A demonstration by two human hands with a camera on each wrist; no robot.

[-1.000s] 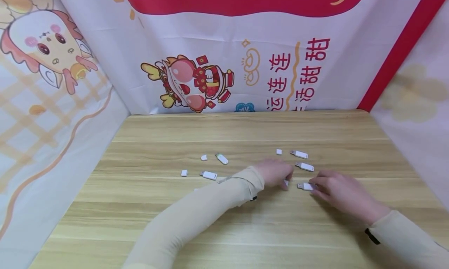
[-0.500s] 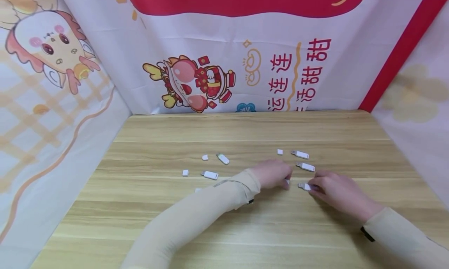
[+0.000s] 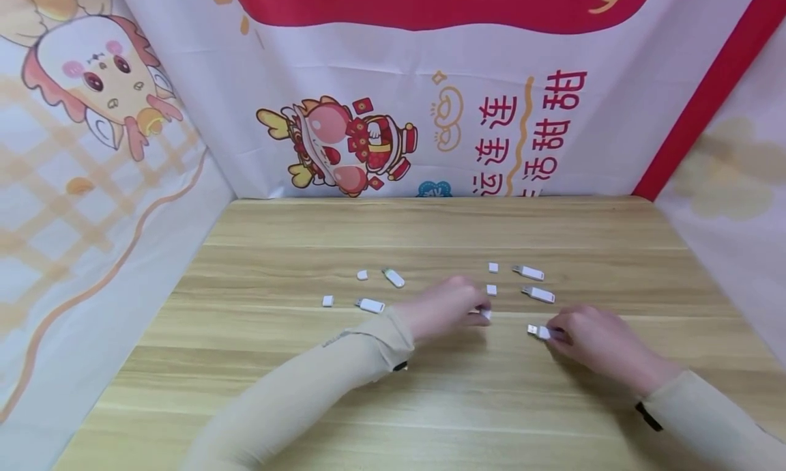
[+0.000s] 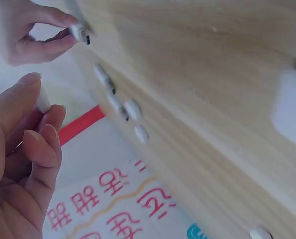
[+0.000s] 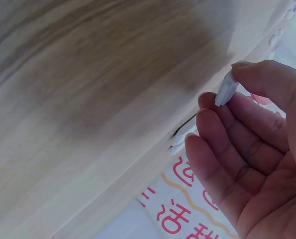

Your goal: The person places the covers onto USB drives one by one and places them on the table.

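Between thumb and fingertips, my left hand [image 3: 447,308] pinches a small white cap [image 3: 486,314]; the left wrist view shows that cap [image 4: 43,101] edge-on. To its right, my right hand [image 3: 604,341] grips a white USB stick [image 3: 543,332] by its rear end, the metal plug pointing left. In the right wrist view the stick [image 5: 226,89] sits between thumb and index finger. Behind the hands lie two white USB sticks [image 3: 529,273] [image 3: 539,294], with a white cap [image 3: 493,267] and another cap [image 3: 491,290] to their left.
Left of my left hand lie a white USB stick [image 3: 371,306], a rounded green-and-white stick [image 3: 394,278] and two caps [image 3: 328,301] [image 3: 362,275], on the wooden table [image 3: 430,232]. Printed cloth [image 3: 381,48] hangs behind the table and at both sides.
My left hand has moved left with the cap, uncovering another cap behind it. My right hand has the stick a little nearer the table's front. The head view has shifted slightly.
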